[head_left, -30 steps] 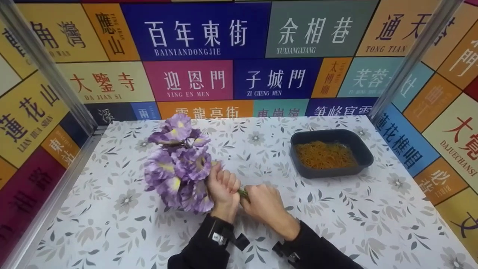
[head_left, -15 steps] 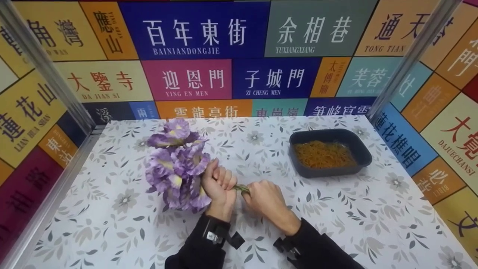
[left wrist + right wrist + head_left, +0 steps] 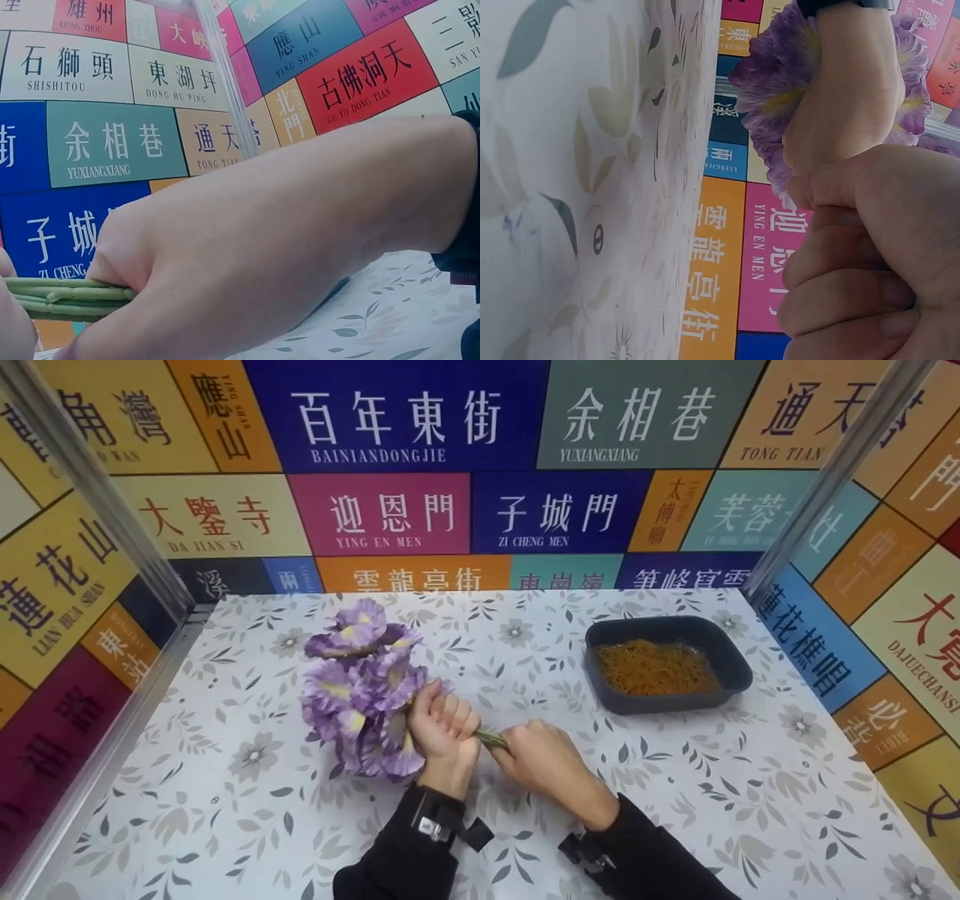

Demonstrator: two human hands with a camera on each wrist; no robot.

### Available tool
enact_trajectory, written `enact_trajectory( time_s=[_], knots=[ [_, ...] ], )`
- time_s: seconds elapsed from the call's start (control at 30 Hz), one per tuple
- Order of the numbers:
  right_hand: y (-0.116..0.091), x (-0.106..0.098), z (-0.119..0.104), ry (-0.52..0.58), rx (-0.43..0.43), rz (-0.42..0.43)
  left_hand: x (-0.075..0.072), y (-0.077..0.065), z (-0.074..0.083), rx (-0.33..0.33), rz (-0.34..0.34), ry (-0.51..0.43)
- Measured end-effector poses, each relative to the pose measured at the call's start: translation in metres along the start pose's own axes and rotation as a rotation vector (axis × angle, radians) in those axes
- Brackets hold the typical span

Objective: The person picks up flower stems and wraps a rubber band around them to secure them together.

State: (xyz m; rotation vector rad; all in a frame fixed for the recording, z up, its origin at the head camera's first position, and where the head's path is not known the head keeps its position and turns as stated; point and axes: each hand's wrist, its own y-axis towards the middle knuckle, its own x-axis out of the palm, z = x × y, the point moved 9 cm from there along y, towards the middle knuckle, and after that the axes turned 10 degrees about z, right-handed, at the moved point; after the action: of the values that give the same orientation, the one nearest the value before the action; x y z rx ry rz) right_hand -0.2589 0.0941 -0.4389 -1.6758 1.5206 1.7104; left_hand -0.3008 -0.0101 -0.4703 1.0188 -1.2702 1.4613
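A bunch of purple irises (image 3: 360, 690) with yellow centres leans to the left in the head view, above the patterned tabletop. My left hand (image 3: 446, 727) grips the stems just below the blooms, its fingers curled round them. Farther down, my right hand (image 3: 544, 761) holds the lower stems in a fist. A short stretch of green stems (image 3: 67, 296) shows between both hands in the left wrist view. In the right wrist view the curled fingers of the right hand (image 3: 855, 262) cover the stem ends, with purple petals (image 3: 780, 97) behind the left wrist.
A dark grey rectangular tub (image 3: 667, 705) stands at the back right of the table (image 3: 247, 825), with orange-brown shredded strands (image 3: 652, 667) inside. Panels of coloured signs wall in the back and sides, joined by metal corner posts (image 3: 840, 472).
Both hands have kept their grip on the stems. The right hand has shifted slightly right, away from the left, so more green stem shows between them. The tub stays in place.
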Motion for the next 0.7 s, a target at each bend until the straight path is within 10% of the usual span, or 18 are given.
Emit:
enact_trajectory(
  time_s=[0.5,0.7],
  knots=[
    [-0.006,-0.031,0.021,0.345,-0.035,-0.375,0.014,-0.005,0.003,-0.034,-0.094,-0.037],
    [0.009,-0.083,0.073,0.368,0.120,-0.089,0.017,-0.007,0.004,-0.052,-0.092,-0.039]
  ],
)
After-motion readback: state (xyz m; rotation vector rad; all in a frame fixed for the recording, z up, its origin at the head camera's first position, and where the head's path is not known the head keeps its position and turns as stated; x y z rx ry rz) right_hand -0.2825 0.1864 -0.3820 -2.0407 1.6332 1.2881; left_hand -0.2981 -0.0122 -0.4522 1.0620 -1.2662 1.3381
